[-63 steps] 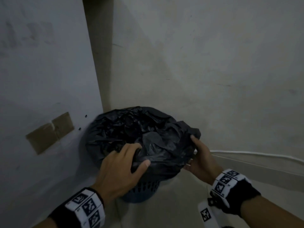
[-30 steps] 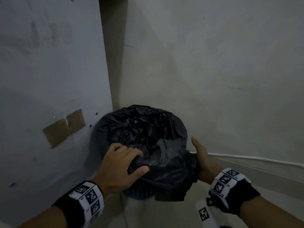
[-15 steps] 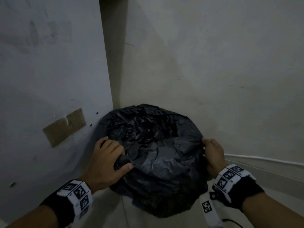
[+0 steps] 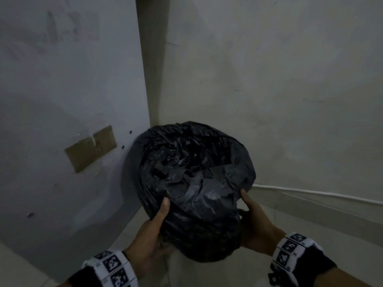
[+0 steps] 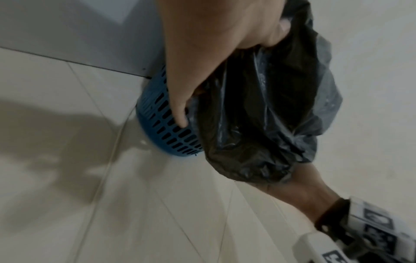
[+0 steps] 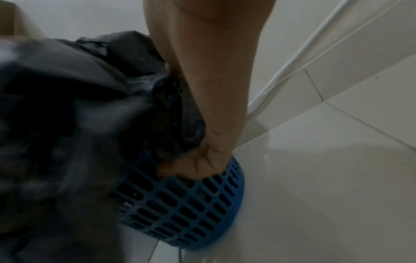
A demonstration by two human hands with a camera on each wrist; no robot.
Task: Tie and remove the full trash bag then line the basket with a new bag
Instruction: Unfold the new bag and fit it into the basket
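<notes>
A black trash bag (image 4: 192, 172) covers a round blue slotted basket (image 5: 171, 135) standing in a room corner. Its near overhang bulges toward me. My left hand (image 4: 157, 220) grips the near-left overhang, thumb on top and fingers underneath; in the left wrist view one finger (image 5: 180, 117) lies straight down against the basket wall. My right hand (image 4: 250, 214) grips the near-right overhang, and its fingers (image 6: 198, 167) curl under the bag's edge (image 6: 175, 110) against the basket (image 6: 191, 204). The head view hides the basket beneath the bag.
A grey panel with a brown tape patch (image 4: 91, 148) stands close on the left, and a pale wall rises behind. A white cable (image 4: 310, 191) runs along the skirting at right. Pale floor tiles (image 5: 112, 195) surround the basket.
Both hands have dropped from the bag's top and sides to its near overhang, with fingers now tucked underneath. The near edge of the bag hangs lower and closer to me.
</notes>
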